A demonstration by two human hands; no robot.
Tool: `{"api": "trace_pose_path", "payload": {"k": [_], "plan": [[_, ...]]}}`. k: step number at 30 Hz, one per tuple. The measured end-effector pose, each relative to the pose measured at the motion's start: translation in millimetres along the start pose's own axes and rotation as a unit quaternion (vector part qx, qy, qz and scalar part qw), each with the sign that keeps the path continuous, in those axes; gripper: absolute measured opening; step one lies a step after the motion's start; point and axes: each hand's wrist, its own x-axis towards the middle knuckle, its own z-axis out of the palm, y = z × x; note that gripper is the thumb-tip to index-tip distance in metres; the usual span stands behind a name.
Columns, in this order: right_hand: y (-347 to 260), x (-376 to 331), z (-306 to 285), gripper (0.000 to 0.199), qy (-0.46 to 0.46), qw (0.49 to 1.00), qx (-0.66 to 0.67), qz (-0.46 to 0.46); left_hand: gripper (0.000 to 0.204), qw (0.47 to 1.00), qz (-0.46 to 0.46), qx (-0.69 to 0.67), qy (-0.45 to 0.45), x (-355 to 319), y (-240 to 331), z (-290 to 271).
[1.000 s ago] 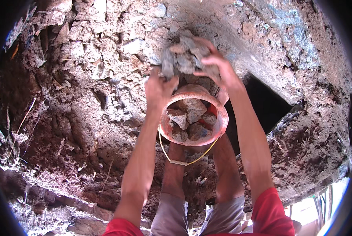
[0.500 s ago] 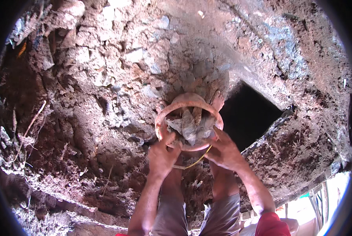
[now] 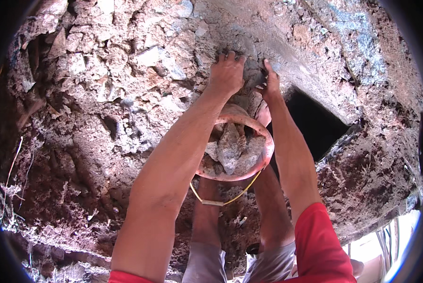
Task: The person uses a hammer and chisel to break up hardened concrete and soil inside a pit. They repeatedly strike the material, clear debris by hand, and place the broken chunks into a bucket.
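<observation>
A round reddish bucket (image 3: 269, 141) holds several grey stones (image 3: 229, 146) and stands between my feet and shins. Its yellow wire handle (image 3: 242, 192) hangs down on my side, with a pale grip at the middle. Both my arms reach past the bucket to the ground beyond it. My left hand (image 3: 228, 74) rests on the rubble with its fingers bent forward and slightly apart, the tips hard to see. To its right, my right hand (image 3: 269, 82) is open just above the ground, fingers spread. Neither hand visibly holds anything.
A dark square hole (image 3: 310, 125) opens in the ground close to the right of the bucket. Broken stones and loose dirt (image 3: 159, 61) spread ahead and to the left. Thin dry roots (image 3: 14, 165) stick out at the far left. One bare foot (image 3: 263, 114) shows behind the rim.
Both hands have left the bucket's near rim and stretched forward past it to the ground. The handle has dropped toward me. In the picture the bucket sits slightly farther right.
</observation>
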Motion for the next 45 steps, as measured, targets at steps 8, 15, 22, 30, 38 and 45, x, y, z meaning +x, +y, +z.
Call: {"api": "trace_pose_path", "payload": {"k": [8, 15, 22, 30, 38, 45], "plan": [[16, -4, 22, 0.104, 0.092, 0.989, -0.044, -0.111, 0.067, 0.999, -0.025, -0.026, -0.026, 18, 5, 19], [-12, -39, 46, 0.091, -0.091, 0.987, -0.060, -0.116, 0.058, 0.986, 0.000, -0.157, 0.059, 3, -28, 11], [-33, -193, 59, 0.053, -0.223, 0.956, -0.094, -0.166, 0.054, 0.951, -0.009, -0.250, 0.183, -138, -2, -107], [12, -335, -26, 0.034, -0.321, 0.783, -0.462, -0.264, 0.061, 0.931, -0.114, -0.321, 0.129, -307, 30, -96], [-28, -308, -15, 0.023, -0.251, 0.724, -0.558, -0.318, 0.047, 0.820, -0.263, -0.488, 0.145, -286, 11, -28], [-53, -57, 41, 0.060, 0.008, 0.718, -0.575, -0.392, 0.068, 0.923, -0.271, -0.188, 0.196, -171, -60, -28]]}}
